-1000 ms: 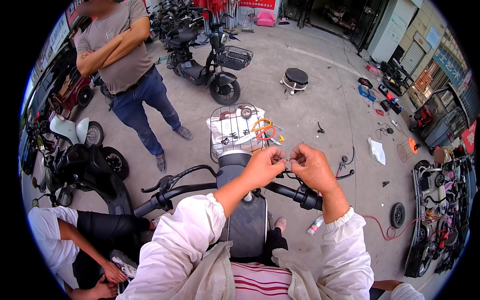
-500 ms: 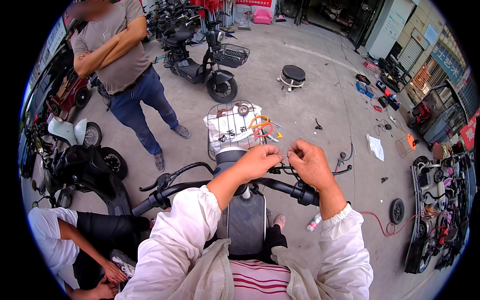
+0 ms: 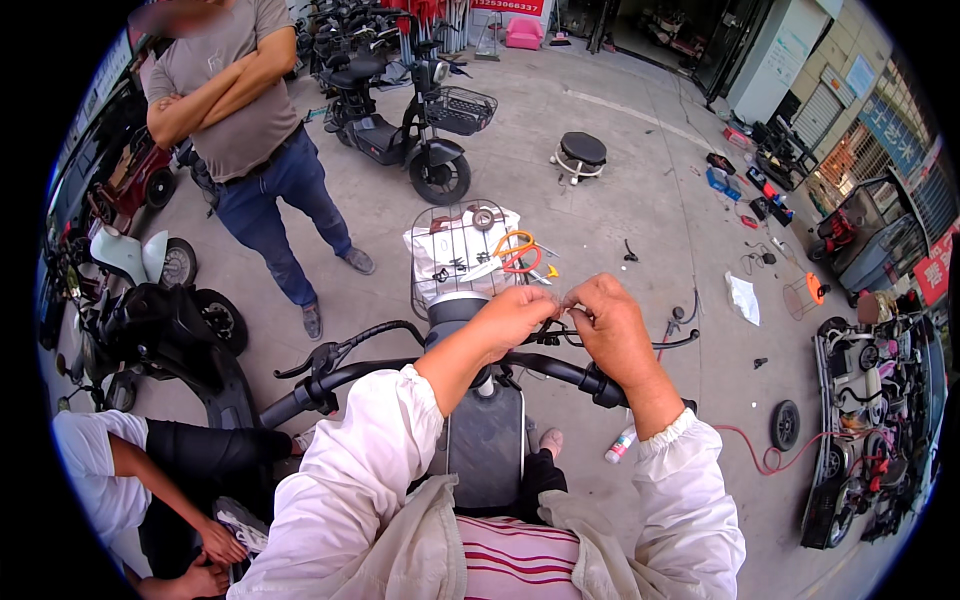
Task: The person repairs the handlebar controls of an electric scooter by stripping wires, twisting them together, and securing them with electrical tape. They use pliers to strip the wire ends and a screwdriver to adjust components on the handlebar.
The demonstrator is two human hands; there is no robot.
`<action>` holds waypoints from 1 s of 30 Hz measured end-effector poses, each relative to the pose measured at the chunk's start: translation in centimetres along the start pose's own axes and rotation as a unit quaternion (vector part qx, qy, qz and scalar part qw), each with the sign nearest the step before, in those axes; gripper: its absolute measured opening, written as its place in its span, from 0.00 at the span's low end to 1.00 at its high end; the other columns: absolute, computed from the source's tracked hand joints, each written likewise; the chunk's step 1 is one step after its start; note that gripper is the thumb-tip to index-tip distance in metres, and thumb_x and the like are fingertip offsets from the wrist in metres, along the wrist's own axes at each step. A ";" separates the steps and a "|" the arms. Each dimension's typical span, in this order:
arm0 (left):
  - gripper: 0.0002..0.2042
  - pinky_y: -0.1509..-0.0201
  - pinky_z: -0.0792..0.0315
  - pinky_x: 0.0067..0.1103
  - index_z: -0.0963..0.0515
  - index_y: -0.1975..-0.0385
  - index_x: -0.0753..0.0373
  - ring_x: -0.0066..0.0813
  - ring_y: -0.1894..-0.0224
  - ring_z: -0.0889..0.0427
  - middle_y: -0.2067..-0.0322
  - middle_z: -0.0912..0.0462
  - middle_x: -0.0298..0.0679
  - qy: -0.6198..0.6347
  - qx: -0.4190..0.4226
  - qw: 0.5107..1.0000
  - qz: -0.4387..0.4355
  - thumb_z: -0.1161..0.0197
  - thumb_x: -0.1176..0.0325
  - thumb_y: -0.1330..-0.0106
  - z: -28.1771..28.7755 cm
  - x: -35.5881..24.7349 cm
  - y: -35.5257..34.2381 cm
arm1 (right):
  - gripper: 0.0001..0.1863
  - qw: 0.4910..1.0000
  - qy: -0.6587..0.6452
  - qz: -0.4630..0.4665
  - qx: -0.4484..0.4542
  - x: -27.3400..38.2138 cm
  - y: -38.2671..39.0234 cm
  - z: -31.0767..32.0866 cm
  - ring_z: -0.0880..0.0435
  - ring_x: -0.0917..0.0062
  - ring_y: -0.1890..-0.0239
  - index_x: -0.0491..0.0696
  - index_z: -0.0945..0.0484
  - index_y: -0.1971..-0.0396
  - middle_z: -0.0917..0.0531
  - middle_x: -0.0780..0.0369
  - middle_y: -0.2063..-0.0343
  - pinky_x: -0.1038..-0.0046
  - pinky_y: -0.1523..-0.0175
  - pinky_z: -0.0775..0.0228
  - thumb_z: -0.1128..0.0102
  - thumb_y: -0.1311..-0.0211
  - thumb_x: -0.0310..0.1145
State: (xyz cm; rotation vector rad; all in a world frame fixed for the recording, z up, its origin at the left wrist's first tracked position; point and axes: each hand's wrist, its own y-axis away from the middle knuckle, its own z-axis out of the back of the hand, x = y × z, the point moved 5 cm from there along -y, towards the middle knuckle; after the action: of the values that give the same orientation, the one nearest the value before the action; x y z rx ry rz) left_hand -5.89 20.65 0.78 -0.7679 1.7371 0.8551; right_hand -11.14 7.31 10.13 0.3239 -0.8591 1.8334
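My left hand (image 3: 525,312) and my right hand (image 3: 600,318) meet above the handlebar (image 3: 350,378) of a dark scooter, fingertips pinched on a thin, small piece, apparently wire; its details are too small to make out. Beyond them, a black wire basket (image 3: 415,270) holds a white bag (image 3: 430,250), a roll of tape (image 3: 483,218) and tools with orange and red handles (image 3: 518,258). A brake lever (image 3: 295,372) sticks out at the left, and the scooter's dark deck (image 3: 485,450) lies below my arms.
A person (image 3: 225,120) stands front left, arms crossed; another (image 3: 100,450) sits lower left. Parked scooters (image 3: 160,340) line the left, one (image 3: 395,140) stands behind. A stool (image 3: 582,150), tools (image 3: 725,180), a loose wheel (image 3: 785,425), red hose (image 3: 750,435) and bottle (image 3: 620,445) are on the floor.
Both hands have moved slightly left and my fingertips have drawn closer together on the thin piece. My right wrist has shifted a little; the people are nearly unchanged.
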 end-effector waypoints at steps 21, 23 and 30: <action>0.14 0.56 0.25 0.21 0.32 0.52 0.66 0.20 0.62 0.22 0.64 0.21 0.36 0.003 -0.153 0.967 -0.204 0.39 0.78 0.35 -0.7 1.1 2.0 | 0.06 1.000 0.015 0.006 -0.004 -0.2 -0.2 -0.4 0.22 0.59 0.66 0.42 0.25 0.67 0.22 0.55 0.71 0.65 0.61 0.29 0.39 0.45 0.19; 0.16 0.56 0.24 0.22 0.33 0.50 0.65 0.24 0.63 0.20 0.65 0.20 0.39 -0.053 -0.189 0.950 -0.244 0.39 0.78 0.36 -1.2 0.6 2.5 | 0.06 1.000 0.016 0.005 -0.005 -0.3 -0.2 -0.3 0.22 0.59 0.66 0.42 0.25 0.68 0.22 0.55 0.71 0.65 0.61 0.29 0.39 0.45 0.19; 0.23 0.57 0.21 0.26 0.35 0.42 0.63 0.34 0.64 0.15 0.64 0.18 0.45 -0.241 -0.216 0.890 -0.323 0.39 0.78 0.36 -1.8 -0.2 3.5 | 0.06 1.000 0.020 -0.001 -0.006 -0.5 -0.2 -0.4 0.21 0.59 0.66 0.42 0.24 0.67 0.22 0.55 0.71 0.64 0.61 0.29 0.39 0.45 0.19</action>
State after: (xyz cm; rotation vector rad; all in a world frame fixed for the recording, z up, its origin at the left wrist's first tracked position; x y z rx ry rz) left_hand -9.57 21.10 2.10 -1.2151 0.7658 0.8668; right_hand -10.71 7.28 9.65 0.2803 -0.8415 1.8273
